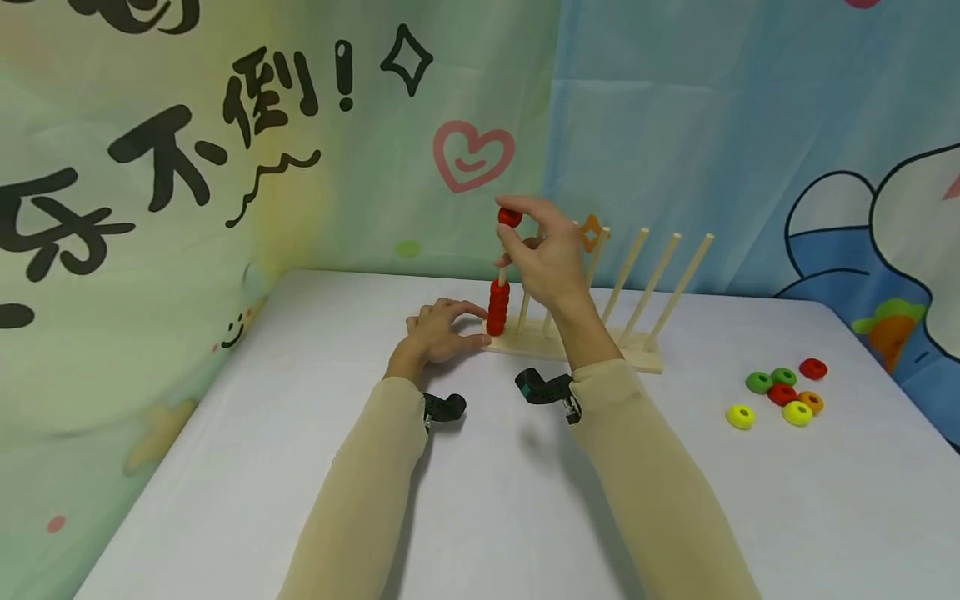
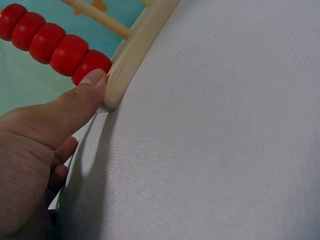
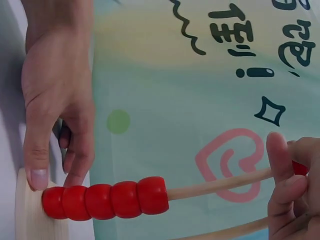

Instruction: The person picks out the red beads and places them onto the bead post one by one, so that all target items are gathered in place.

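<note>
Peg rack sits toward the back of the table, backdrop behind it. Bead stack is on the leftmost peg, left hand at the rack's left end, right hand up by that peg's top with another bead. Loose beads lie off to the right.

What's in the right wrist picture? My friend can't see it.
Five red beads sit on a wooden peg, while a right hand holds another red bead, mostly hidden, near the peg's far end. The left hand holds the wooden base, and a pink heart shows on the backdrop behind.
</note>
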### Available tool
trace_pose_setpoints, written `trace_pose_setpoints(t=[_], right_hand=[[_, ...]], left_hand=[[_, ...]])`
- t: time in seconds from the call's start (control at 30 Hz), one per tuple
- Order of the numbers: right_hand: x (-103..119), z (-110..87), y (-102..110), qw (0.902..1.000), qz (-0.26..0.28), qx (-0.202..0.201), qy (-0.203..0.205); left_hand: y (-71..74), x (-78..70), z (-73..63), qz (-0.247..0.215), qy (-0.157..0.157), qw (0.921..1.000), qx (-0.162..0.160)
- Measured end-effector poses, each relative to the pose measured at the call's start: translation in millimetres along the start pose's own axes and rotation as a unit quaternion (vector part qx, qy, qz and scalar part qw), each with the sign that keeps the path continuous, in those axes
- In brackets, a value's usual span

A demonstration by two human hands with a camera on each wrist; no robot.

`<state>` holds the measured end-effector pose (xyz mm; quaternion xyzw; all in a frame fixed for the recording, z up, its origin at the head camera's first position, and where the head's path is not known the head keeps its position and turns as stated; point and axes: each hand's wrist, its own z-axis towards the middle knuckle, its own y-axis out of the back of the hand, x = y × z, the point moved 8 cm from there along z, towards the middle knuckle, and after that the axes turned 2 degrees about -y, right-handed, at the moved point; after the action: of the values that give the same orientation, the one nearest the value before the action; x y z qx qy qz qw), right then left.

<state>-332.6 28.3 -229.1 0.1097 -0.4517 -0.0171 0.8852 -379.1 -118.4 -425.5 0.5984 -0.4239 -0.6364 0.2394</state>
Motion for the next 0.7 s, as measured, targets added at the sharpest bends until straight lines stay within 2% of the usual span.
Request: trace_pose_setpoints(t=[0.23,0.53,0.7], right_hand=[[-3.2,-3.5,1.4,0.9999,0.016,0.001,-0.006],[7.9,-9.1,0.5,0.9991,0.003,0.018,0.039],[11.5,-18.3,5.3,0.9986,0.001,0.006,0.053]], left_hand=[[-1.1,-2.5,-0.6,0.003,-0.004,1.0,0.0],[-1.8,2.6,-0.4,0.007,0.005,1.0,-0.002],[0.1,1.5,-0.2,-0.006,0.002,1.0,-0.007]])
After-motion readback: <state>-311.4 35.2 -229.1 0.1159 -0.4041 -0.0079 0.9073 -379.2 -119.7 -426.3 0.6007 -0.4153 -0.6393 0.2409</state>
